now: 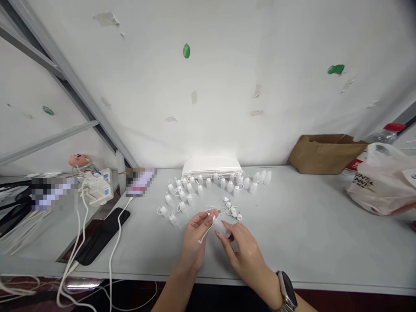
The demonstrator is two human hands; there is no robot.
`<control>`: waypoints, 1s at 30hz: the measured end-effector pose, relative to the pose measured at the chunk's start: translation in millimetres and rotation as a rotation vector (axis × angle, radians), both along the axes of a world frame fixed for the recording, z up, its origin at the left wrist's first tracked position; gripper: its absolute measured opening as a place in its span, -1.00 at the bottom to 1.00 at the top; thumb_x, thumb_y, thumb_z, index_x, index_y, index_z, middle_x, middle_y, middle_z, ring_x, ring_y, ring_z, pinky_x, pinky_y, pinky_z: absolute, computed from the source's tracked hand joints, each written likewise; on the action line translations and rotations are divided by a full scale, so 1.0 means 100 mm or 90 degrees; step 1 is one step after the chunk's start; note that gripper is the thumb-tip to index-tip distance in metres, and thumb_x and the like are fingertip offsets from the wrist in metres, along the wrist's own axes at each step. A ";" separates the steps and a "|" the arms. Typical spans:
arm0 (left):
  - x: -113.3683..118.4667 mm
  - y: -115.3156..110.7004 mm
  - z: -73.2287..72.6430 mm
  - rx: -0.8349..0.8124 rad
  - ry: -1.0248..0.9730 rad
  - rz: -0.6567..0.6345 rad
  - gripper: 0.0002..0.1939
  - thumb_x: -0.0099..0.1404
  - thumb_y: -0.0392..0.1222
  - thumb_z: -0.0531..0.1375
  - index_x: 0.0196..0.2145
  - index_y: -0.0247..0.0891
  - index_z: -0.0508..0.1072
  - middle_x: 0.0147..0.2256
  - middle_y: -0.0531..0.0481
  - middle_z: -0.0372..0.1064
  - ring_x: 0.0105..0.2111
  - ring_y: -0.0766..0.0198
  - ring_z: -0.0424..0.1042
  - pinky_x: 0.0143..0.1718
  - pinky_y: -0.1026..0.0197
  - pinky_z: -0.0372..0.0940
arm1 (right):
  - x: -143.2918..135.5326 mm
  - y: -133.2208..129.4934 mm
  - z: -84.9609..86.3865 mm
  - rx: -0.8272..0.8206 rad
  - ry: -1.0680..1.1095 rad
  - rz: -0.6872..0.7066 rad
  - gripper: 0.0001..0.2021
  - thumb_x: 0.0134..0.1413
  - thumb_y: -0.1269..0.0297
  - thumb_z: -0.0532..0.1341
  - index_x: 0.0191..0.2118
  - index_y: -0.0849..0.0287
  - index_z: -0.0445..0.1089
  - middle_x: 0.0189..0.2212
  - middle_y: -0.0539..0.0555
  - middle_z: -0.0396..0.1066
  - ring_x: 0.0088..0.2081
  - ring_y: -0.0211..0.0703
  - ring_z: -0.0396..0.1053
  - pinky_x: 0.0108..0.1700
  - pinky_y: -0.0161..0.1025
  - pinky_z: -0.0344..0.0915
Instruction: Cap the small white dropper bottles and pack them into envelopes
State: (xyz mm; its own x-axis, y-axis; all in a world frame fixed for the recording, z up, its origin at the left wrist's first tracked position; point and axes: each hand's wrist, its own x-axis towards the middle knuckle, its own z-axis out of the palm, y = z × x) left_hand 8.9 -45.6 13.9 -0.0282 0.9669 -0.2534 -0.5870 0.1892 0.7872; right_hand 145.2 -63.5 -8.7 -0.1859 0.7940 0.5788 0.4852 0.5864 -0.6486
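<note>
My right hand (244,249) grips a small translucent white squeeze bottle (222,229) by its body, near the table's front edge. Closed at the bottle's top end, my left hand (194,242) pinches a white cap (214,216) with thin straps. One strap (204,236) hangs down between the hands. The fingers partly hide where cap and bottle meet, so I cannot tell whether they are joined. Just beyond the hands lies a small heap of loose white caps (232,210). Farther back, several capped bottles (190,188) stand in loose rows, with plain-topped bottles (261,177) at their right end.
A white flat stack (211,165) rests against the wall behind the bottles. To the left are a black phone (104,236), white cables (113,247) and a power strip (99,188). A brown paper bag (325,154) and a white plastic bag (378,186) are at the right.
</note>
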 end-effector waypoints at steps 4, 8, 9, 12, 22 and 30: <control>-0.02 0.02 0.00 0.018 0.020 -0.012 -0.79 -0.05 -0.09 0.38 -0.45 -0.24 0.56 -0.34 -0.04 0.53 -0.17 0.18 0.40 -0.05 0.15 0.17 | -0.01 0.02 0.14 -0.273 0.200 0.087 -0.77 0.12 0.16 0.14 -0.29 0.23 0.40 -0.57 0.04 0.31 -0.50 -0.19 0.24 -0.40 -0.22 0.21; -0.05 0.02 0.05 0.048 0.047 -0.028 -0.77 -0.04 -0.05 0.37 -0.45 -0.24 0.56 -0.33 -0.06 0.54 -0.15 0.14 0.40 -0.02 0.11 0.16 | -0.01 0.11 0.28 -0.733 0.472 0.328 -0.55 0.10 -0.08 0.07 -0.48 0.24 0.36 -0.79 -0.12 0.11 -0.72 -0.37 -0.02 -0.56 -0.31 0.04; -0.05 0.02 0.05 0.054 0.058 -0.026 -0.78 -0.03 -0.06 0.36 -0.44 -0.23 0.56 -0.31 -0.06 0.54 -0.14 0.13 0.40 -0.02 0.10 0.16 | -0.02 0.13 0.29 -0.770 0.516 0.343 -0.53 0.08 -0.11 0.07 -0.49 0.25 0.36 -0.80 -0.12 0.12 -0.73 -0.39 -0.03 -0.57 -0.32 0.02; -0.03 0.00 0.03 0.056 0.106 -0.002 -0.80 0.00 -0.09 0.35 -0.42 -0.24 0.56 -0.30 -0.07 0.55 -0.16 0.12 0.42 -0.02 0.08 0.16 | -0.04 0.16 0.26 -0.714 0.561 0.268 -0.57 0.03 -0.09 0.16 -0.46 0.25 0.33 -0.74 -0.07 0.24 -0.68 -0.37 0.08 -0.55 -0.34 0.02; -0.06 0.01 0.03 0.070 0.144 -0.035 -0.84 0.05 -0.11 0.31 -0.41 -0.24 0.54 -0.26 -0.10 0.55 -0.06 0.06 0.40 0.04 0.05 0.15 | -0.03 0.10 0.23 -0.714 0.558 0.270 -0.63 -0.01 -0.03 0.22 -0.47 0.25 0.32 -0.72 -0.04 0.33 -0.71 -0.40 0.10 -0.59 -0.37 0.01; -0.02 0.00 0.03 0.051 0.149 -0.060 -0.83 0.04 -0.13 0.32 -0.42 -0.27 0.55 -0.32 -0.11 0.56 -0.21 0.08 0.48 -0.08 0.07 0.26 | -0.10 0.08 0.18 -0.687 0.588 0.250 -0.57 0.02 -0.11 0.15 -0.43 0.25 0.35 -0.72 -0.03 0.31 -0.70 -0.36 0.15 -0.61 -0.37 0.05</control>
State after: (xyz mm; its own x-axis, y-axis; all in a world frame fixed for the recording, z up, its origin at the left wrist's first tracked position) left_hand 7.1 -45.7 17.0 0.0141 0.9848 -0.1729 -0.3694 0.1658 0.9143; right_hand 135.4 -55.1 9.3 -0.3881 0.8957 -0.2170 -0.4071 -0.3779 -0.8315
